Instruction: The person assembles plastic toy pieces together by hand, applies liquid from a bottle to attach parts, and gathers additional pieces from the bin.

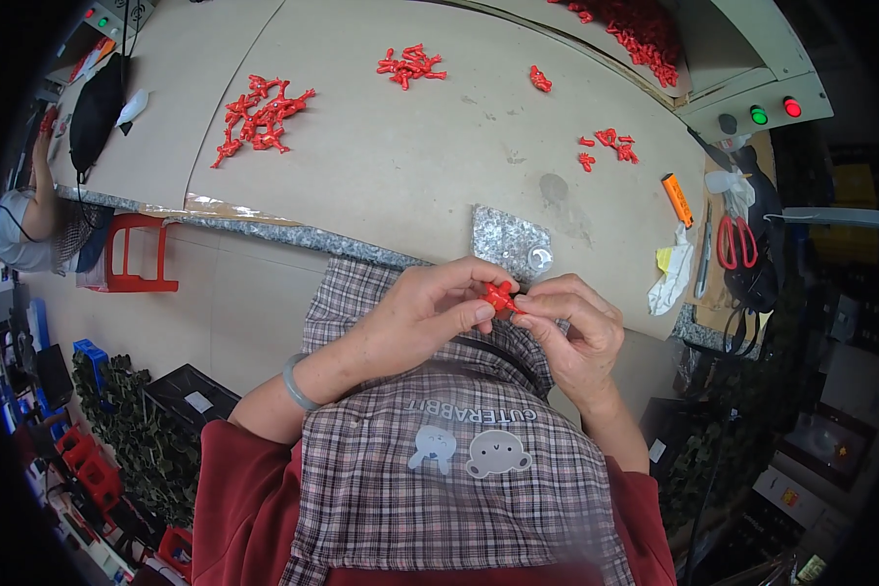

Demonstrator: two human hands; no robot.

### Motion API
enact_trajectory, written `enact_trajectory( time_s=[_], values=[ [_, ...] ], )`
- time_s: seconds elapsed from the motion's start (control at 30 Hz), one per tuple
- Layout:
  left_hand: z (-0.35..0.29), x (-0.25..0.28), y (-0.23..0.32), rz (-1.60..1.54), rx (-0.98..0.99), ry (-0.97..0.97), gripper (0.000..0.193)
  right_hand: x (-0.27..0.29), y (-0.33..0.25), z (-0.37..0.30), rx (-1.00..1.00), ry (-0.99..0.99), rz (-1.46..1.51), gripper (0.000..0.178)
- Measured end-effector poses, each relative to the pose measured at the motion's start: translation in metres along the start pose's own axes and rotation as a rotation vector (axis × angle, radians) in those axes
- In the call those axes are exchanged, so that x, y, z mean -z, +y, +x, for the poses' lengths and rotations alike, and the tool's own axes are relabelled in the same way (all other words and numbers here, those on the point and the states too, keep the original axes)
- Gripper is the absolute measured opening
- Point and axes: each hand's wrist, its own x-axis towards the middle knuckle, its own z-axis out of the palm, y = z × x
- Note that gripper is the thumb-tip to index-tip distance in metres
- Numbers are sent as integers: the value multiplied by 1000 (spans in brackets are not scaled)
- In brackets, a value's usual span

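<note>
In front of my apron I hold up a small glossy red plastic figure (498,295) with several short limbs. My left hand (422,311) pinches its body between thumb and fingers. With thumb and forefinger, my right hand (578,330) grips a limb or thin end on its right side; the fingertips partly cover that spot. Beyond my hands, a square speckled grey plate (493,234) lies at the table's near edge, with a small round clear piece (539,258) on its corner.
Similar red figures lie on the table (361,156) in a large cluster (264,117), a smaller cluster (410,66) and small pieces (615,145). At the right are an orange tool (676,200), red-handled scissors (737,244) and a machine with lit buttons (774,109). Another person (29,220) sits far left.
</note>
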Motion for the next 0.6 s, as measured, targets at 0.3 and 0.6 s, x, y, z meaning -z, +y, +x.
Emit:
enact_trajectory(
  time_s=[0.3,0.6],
  values=[
    [0,-5,1,344,-171,77,30,-10,12,-6,178,77,-137,18],
    [1,-3,-4,296,-96,78,32,-10,18,-5,171,73,-106,17]
  ],
)
